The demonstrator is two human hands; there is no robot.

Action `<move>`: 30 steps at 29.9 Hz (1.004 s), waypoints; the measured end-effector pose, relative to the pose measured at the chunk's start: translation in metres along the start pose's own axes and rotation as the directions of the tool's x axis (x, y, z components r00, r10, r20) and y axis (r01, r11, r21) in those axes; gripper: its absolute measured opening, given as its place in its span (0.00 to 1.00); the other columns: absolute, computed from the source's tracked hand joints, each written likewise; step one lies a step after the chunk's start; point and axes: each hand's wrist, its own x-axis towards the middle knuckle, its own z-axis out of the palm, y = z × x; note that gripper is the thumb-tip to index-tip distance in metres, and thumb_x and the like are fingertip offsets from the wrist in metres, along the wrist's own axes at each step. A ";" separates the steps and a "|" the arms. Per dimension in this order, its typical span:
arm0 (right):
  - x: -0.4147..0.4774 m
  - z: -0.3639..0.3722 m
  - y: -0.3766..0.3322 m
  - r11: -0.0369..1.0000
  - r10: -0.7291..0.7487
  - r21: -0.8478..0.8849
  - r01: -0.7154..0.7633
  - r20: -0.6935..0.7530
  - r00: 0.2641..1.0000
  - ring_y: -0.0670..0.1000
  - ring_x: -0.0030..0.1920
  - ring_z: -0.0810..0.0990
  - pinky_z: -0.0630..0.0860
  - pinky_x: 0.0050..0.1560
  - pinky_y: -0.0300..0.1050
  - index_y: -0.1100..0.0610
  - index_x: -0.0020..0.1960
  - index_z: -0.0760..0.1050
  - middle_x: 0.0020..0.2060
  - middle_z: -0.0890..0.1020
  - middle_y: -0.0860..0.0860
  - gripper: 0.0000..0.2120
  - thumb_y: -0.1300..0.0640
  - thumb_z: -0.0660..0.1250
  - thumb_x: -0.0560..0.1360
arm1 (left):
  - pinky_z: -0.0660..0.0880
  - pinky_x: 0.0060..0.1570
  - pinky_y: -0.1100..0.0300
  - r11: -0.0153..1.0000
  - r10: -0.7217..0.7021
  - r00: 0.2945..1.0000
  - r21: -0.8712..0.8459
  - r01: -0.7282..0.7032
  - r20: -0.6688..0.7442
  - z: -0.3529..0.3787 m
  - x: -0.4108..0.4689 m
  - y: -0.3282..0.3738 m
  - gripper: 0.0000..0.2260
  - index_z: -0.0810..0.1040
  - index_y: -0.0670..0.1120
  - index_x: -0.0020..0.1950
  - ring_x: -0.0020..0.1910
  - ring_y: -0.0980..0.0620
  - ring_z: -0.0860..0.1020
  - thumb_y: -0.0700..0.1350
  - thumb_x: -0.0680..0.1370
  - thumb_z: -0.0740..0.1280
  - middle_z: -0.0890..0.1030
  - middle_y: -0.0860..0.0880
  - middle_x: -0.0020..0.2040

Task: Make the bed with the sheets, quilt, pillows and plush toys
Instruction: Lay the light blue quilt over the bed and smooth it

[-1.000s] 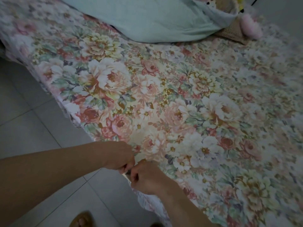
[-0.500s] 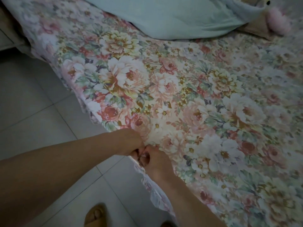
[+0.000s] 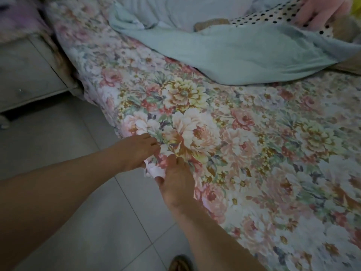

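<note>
The floral sheet lies spread flat over the bed, reaching its near edge above the tiled floor. 2 bare hands meet at that edge, close beside each other. The left hand has its fingers curled over the hem and grips the cloth. The right hand pinches a turned-up fold just beside it, the thumb under the fold and the other fingers on top, so the sheet's white underside shows between the 2 hands. Farther up the bed a pale green quilt lies crumpled on the sheet, partly covering a polka-dot cloth and a pink plush toy, which is blurred. A grey cabinet stands left of the bed, and a sandal shows at the bottom edge
</note>
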 end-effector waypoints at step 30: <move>0.069 0.040 -0.023 0.999 -0.038 0.008 0.039 0.489 0.872 0.50 0.42 0.77 0.64 0.33 0.33 0.53 0.45 0.77 0.44 0.82 0.51 0.04 0.59 0.65 0.76 | 0.72 0.40 0.62 0.962 0.059 0.924 -0.269 0.049 0.378 0.042 0.020 -0.050 0.05 0.81 0.41 0.48 0.40 0.50 0.76 0.37 0.74 0.68 0.83 0.45 0.45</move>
